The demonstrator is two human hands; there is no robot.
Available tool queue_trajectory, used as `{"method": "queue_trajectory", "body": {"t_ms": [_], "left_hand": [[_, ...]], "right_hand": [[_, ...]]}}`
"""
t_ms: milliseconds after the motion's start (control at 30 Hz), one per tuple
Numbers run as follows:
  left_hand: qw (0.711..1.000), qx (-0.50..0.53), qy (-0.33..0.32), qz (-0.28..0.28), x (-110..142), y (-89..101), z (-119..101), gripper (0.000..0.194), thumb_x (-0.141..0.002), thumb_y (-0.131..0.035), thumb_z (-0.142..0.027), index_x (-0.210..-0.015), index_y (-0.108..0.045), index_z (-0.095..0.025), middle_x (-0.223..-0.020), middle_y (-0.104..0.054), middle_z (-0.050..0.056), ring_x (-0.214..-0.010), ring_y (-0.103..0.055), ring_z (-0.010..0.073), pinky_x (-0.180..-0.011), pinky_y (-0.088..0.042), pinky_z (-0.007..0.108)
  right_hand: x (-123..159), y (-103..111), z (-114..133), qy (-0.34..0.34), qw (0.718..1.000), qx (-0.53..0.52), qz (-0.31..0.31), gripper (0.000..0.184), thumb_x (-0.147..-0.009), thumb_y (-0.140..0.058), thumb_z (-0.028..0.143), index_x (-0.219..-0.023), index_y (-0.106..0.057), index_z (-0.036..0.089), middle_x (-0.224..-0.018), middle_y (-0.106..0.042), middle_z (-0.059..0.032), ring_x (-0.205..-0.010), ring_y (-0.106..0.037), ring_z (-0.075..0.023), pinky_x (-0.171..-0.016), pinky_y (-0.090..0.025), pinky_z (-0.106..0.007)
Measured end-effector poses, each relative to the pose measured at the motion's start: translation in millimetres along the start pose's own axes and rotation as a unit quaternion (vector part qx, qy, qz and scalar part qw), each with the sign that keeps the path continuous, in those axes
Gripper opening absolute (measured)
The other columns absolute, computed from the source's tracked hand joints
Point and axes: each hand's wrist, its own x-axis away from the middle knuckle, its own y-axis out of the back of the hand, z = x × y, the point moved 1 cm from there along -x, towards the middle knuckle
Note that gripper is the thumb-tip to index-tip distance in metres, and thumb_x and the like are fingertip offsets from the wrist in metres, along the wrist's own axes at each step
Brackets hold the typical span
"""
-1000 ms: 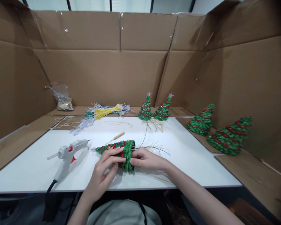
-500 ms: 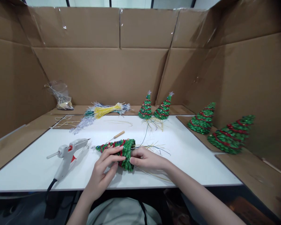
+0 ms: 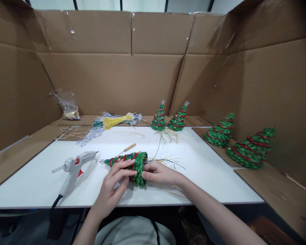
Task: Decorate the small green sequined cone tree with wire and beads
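A small green Christmas tree (image 3: 140,166) with red garland lies on its side on the white board, its tip to the left and its base to the right. My left hand (image 3: 114,182) holds it, fingers across its upper side and thumb below. My right hand (image 3: 160,173) is at the base, fingers closed and tips reaching into its hollow; what they pinch is hidden. Thin wires (image 3: 172,163) in yellow and dark colours trail right from the base. Just behind the tree is an awl with a wooden handle (image 3: 130,147).
A white glue gun (image 3: 75,170) stands at the left, its cord over the front edge. Two finished-looking trees (image 3: 158,119) stand at the back, and two larger ones (image 3: 252,149) at the right. Wire bundles (image 3: 117,119) and a plastic bag (image 3: 69,105) lie back left. Cardboard walls (image 3: 107,81) surround the board.
The view has shifted very slightly. Both hands and the tree stay almost where they were, with no clear change of grip.
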Motion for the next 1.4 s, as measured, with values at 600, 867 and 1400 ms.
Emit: {"method": "queue_trajectory", "body": {"t_ms": [600,867,1400], "left_hand": [[1.000,-0.009,-0.003,0.000,-0.1,0.7,0.8,0.034,-0.092,-0.045,-0.011,-0.117,-0.060,-0.029,-0.134,-0.052,0.005,-0.125,-0.046,0.0201,-0.106,-0.034,0.037],[1.000,0.000,0.001,-0.009,-0.2,0.2,0.8,0.033,-0.092,-0.045,-0.013,-0.117,-0.060,-0.026,-0.135,-0.053,0.007,-0.124,-0.048,0.0230,-0.105,-0.037,0.041],[1.000,0.013,0.005,-0.011,1.3,0.0,2.0,0.031,-0.092,-0.045,-0.012,-0.115,-0.061,-0.025,-0.134,-0.053,0.008,-0.124,-0.048,0.0222,-0.107,-0.034,0.041]], "right_hand": [[0.1,0.0,-2.4,-0.002,1.000,0.006,-0.001,0.048,-0.085,-0.053,0.054,-0.068,-0.058,0.010,-0.060,-0.041,0.0029,-0.056,-0.031,-0.0074,-0.052,-0.032,-0.019],[-0.4,-0.4,-0.9,-0.004,1.000,-0.014,0.001,0.048,-0.084,-0.054,0.055,-0.069,-0.059,0.010,-0.062,-0.044,0.0024,-0.057,-0.034,-0.0079,-0.054,-0.033,-0.020],[-0.3,-0.4,-0.9,-0.008,1.000,-0.013,-0.005,0.048,-0.083,-0.055,0.055,-0.067,-0.058,0.010,-0.060,-0.042,0.0030,-0.056,-0.033,-0.0075,-0.051,-0.031,-0.019]]}}
